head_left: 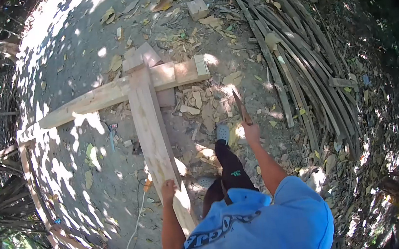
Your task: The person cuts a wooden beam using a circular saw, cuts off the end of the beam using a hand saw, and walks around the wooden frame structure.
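Note:
A long squared wooden beam (pixel 151 125) runs from beside my body up to a crosswise beam (pixel 101 97), its far end lying over that one. My left hand (pixel 168 190) is on the near part of the long beam, with its fingers curled against the wood. Out to the right, my right hand (pixel 252 133) is closed around the handle of what looks like a handsaw (pixel 239 102). The tapering blade points away from me, above the ground and apart from both beams.
Several long wooden strips (pixel 301 57) are piled at the right. Wood chips (pixel 197 99) and dry leaves litter the ground, with a wood block (pixel 198 9) farther off. A pale cord (pixel 139 219) leads to an orange object (pixel 148 182) left of the beam. My shoe (pixel 222 132) stands near the chips.

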Demonstrator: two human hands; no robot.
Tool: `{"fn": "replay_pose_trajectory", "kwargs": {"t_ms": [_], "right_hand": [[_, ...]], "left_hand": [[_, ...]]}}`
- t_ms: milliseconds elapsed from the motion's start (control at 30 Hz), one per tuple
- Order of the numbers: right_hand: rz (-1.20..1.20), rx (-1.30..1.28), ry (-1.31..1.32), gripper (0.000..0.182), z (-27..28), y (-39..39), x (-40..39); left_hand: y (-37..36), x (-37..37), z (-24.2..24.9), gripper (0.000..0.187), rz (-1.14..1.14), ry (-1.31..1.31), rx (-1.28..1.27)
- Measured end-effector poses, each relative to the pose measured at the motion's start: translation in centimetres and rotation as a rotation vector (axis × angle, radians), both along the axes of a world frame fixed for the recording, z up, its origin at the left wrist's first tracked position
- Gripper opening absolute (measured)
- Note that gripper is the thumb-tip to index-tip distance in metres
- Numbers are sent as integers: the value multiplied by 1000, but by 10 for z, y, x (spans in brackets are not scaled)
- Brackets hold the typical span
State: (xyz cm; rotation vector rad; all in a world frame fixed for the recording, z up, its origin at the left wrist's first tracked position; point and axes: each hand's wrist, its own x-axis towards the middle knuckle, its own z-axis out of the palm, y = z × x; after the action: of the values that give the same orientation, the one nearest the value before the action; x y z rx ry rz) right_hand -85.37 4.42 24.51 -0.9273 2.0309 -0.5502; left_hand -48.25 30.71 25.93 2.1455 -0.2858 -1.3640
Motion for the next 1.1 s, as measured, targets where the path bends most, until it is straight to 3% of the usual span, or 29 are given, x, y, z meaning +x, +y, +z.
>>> {"fn": "replay_pose_trajectory", "kwargs": {"t_ms": [133,167,200,267,367,433,533,633,700,867,967,1000,1067,1100], "right_hand": [[-58,-111,-164,37,-19,-124,61],[-60,-253,-197,37,-30,-150,75],[-60,-394,-226,39,-47,-172,88],[-1,-445,-233,46,-90,-215,107],[114,-373,-199,48,-131,-254,125],[107,-325,-213,49,-142,-254,132],[102,-260,-243,50,-144,-225,130],[123,-266,-203,49,-158,-192,133],[144,-304,-148,48,-170,-196,134],[89,-53,-244,49,-184,-270,146],[69,-179,-236,51,-206,-246,147],[66,-11,-292,52,-183,-233,141],[106,-257,-203,50,-193,-170,138],[92,-260,-194,50,-192,-169,136]], "left_hand": [[-72,7,-50,48,-451,-238,42],[-94,11,-57,53,-536,-327,97],[-116,26,-80,53,-554,-323,109],[-153,70,-131,66,-586,-559,200],[-217,111,-164,83,-563,-735,358],[-240,126,-189,96,-530,-685,521],[-236,117,-214,101,-629,-666,479],[-227,118,-227,101,-590,-698,442],[-227,115,-224,100,-595,-693,462],[-245,109,-218,100,-608,-709,497],[-249,103,-203,100,-614,-666,564],[-247,107,-209,100,-637,-680,536],[-239,111,-212,100,-676,-687,504],[-237,113,-210,100,-702,-695,500]]}}
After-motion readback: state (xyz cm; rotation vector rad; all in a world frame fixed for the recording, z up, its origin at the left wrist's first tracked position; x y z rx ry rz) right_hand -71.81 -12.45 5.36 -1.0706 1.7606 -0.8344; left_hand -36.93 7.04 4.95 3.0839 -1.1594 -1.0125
